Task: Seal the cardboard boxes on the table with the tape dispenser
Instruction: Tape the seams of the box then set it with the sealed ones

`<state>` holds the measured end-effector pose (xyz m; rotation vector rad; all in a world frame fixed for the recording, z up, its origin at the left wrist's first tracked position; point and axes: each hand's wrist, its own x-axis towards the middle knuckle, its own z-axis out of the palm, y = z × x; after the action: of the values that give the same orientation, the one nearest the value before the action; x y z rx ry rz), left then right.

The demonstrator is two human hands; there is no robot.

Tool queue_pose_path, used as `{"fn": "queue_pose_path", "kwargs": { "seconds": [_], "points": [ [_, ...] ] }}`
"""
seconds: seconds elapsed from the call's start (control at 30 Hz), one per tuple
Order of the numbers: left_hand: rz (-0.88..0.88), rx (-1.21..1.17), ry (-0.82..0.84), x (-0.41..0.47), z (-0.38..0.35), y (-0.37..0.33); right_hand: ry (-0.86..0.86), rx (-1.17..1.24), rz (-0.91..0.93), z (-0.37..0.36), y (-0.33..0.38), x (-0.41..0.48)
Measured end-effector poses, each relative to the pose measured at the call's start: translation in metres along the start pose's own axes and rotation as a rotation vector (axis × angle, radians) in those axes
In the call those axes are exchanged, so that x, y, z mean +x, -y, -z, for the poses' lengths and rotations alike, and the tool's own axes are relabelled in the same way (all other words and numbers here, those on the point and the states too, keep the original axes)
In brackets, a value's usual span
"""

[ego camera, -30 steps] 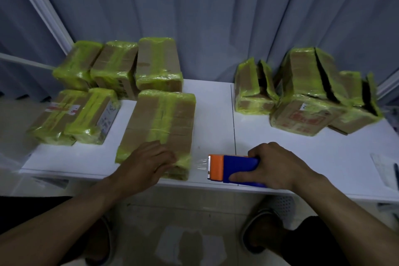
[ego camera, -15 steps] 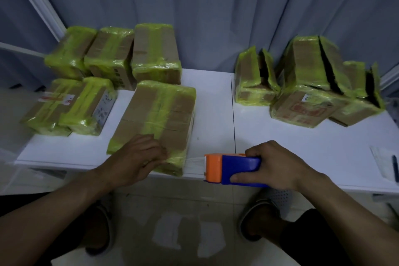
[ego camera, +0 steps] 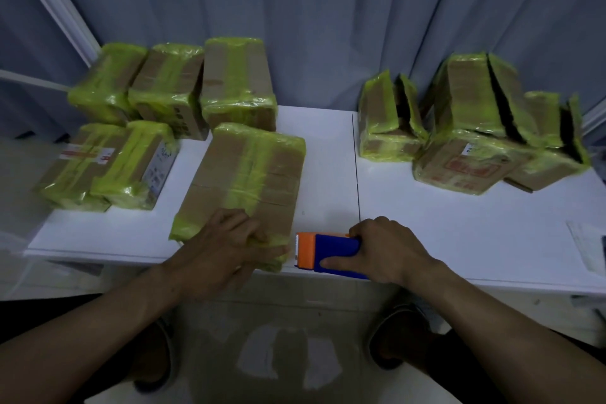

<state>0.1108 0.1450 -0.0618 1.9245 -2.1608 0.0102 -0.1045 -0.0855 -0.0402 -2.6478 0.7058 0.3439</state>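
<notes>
Two hands working at 6 o'clock | my right hand (ego camera: 390,251) is gripping the tape dispenser (ego camera: 328,252) at the table (ego camera: 459,233) edge | my left hand (ego camera: 226,246) is pressing flat on the near box (ego camera: 249,174) just beside it | sealed boxes (ego camera: 170,92) are sitting at 10 o'clock | split-open boxes (ego camera: 475,128) are waiting at 2 o'clock

Dim, bluish, soft blur, edges bowed

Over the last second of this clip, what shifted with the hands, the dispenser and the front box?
The tape dispenser in the right hand closed toward the front box, shrinking the gap. The left hand slid toward the box's near right corner, pressing there. The grip on the dispenser, the box's place at the table edge and the other stacks stayed unchanged.
</notes>
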Motion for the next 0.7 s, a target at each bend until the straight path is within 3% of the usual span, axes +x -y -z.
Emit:
{"fn": "queue_pose_path", "kwargs": {
  "seconds": [0.33,0.7],
  "points": [
    [0.087,0.006,-0.285,0.001,-0.028,0.002,-0.026,-0.079,-0.037,-0.006,0.022,0.009],
    [0.013,0.018,-0.24,0.005,-0.021,-0.007,-0.139,-0.394,-0.068,-0.007,0.045,-0.002]
  ]
}}
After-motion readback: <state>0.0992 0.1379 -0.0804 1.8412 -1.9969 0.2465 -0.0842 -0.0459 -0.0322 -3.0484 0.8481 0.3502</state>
